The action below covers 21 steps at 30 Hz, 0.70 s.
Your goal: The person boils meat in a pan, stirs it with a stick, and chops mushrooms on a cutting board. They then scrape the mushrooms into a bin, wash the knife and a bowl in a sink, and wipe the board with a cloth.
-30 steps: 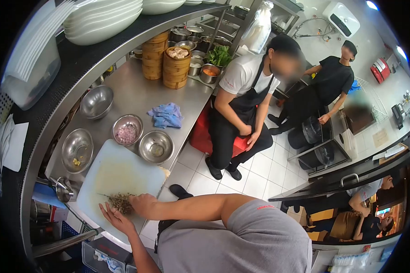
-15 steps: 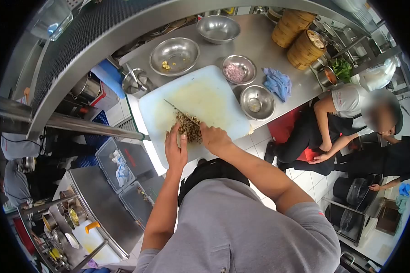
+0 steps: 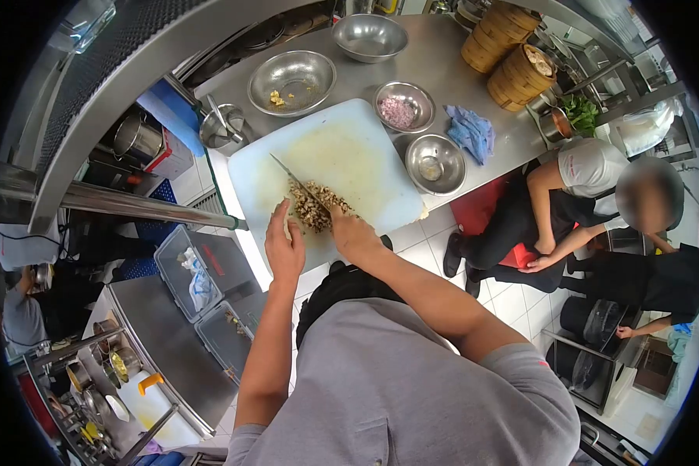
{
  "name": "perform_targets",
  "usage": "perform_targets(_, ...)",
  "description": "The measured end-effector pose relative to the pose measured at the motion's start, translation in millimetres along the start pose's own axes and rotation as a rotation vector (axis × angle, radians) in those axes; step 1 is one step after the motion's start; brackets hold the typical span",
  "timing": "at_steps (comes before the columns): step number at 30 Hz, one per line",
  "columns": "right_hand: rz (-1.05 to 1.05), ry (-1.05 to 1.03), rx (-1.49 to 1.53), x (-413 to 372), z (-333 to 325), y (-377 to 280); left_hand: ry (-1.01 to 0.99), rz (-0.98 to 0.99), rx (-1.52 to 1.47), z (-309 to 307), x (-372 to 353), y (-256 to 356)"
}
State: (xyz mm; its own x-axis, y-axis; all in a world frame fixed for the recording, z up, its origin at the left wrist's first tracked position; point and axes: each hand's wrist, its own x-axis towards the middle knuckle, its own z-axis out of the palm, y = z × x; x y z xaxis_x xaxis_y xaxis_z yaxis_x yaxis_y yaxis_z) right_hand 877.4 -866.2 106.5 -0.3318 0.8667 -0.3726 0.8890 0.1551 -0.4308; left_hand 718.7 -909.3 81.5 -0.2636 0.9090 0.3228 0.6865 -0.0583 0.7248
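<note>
A large pale cutting board (image 3: 348, 136) lies on the steel counter with a heap of chopped brown and cream bits (image 3: 309, 216) near its front edge. My right hand (image 3: 356, 237) is closed around the handle of a knife (image 3: 297, 180). The blade slants up and to the left, across the top of the heap. Beside the heap's left side, my left hand (image 3: 285, 247) is open, its fingers stretched out and thumb apart. I see nothing in it. The knife's handle is mostly hidden by my right hand.
Behind the board stand a perforated bowl (image 3: 318, 66) with yellow scraps and a steel bowl (image 3: 370, 39). To the right are a bowl of pink bits (image 3: 405, 107), another small bowl (image 3: 435, 165) and a blue cloth (image 3: 470, 133). A person (image 3: 582, 182) sits at right.
My left hand has drawn slightly away from the heap, its thumb more spread. My right hand still grips the knife over the heap. The whole view has shifted slightly.
</note>
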Motion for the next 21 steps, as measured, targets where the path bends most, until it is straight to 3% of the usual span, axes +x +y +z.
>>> perform_targets(3,-0.027,-0.001,0.015,4.4,-16.6,-4.9,-0.003,0.154,0.121,-0.8,-1.1,-5.1)
perform_targets(7,0.006,-0.03,0.01,-16.2,-25.1,-12.8,-0.054,0.041,0.063,-6.1,3.7,3.0)
perform_targets(10,0.036,-0.018,0.088,-0.1,6.9,-2.7,-0.091,-0.031,0.055,-5.8,0.5,-0.7)
perform_targets(15,-0.043,-0.071,0.069,-2.1,-24.3,-8.7,-0.117,-0.035,0.058,-4.8,-0.8,-2.8)
perform_targets(20,0.03,0.02,0.218,20.2,40.9,-3.4,-0.164,0.051,0.059,4.9,-0.9,-22.3)
perform_targets(21,-0.035,0.156,0.235,31.7,62.3,1.2,-0.186,0.12,0.0,4.8,1.5,-23.0)
